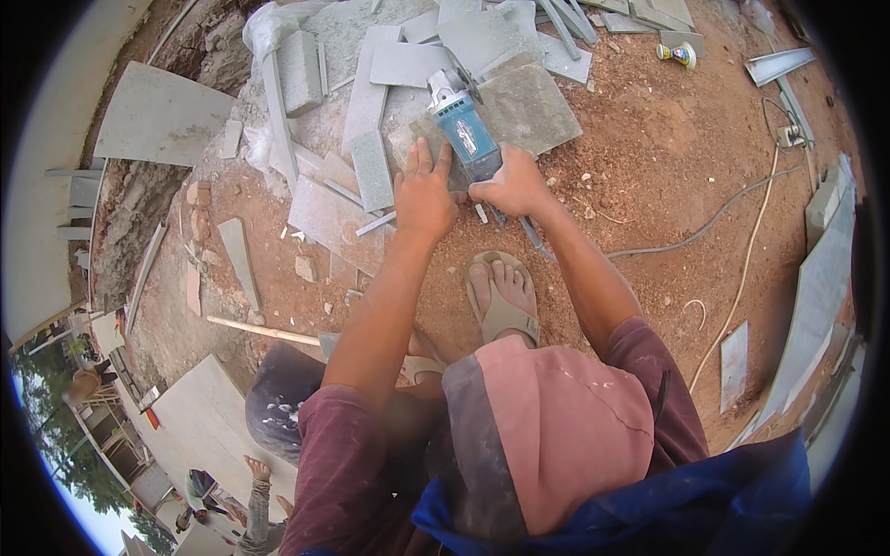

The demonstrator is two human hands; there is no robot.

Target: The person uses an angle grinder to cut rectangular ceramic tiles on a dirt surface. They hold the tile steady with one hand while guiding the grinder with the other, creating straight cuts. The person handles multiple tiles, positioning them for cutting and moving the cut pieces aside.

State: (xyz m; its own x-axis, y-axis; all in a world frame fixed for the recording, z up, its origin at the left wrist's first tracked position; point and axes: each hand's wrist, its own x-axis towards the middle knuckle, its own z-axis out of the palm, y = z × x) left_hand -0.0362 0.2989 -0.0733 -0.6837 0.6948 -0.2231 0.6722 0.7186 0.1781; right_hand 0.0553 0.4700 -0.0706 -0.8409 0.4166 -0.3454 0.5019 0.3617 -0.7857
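Observation:
My right hand (512, 185) is wrapped round the rear body of a teal angle grinder (466, 134). Its silver head and disc point away from me, over a grey stone slab (533, 109). To the left of the tool, my left hand (426, 195) lies flat with fingers stretched forward, on or just over a piece of stone beneath it. Whether its thumb touches the grinder I cannot tell. Next to that hand is a narrow grey stone strip (372, 171). Thin offcuts lie under and beside my wrists.
Broken slabs (408, 63) pile up ahead. A grey cable (691, 243) runs right to a socket box (790, 136). A wooden handle (264, 330) lies on the left. Large panels (816, 296) stand at the right edge. Another person's hand (258, 468) shows at lower left.

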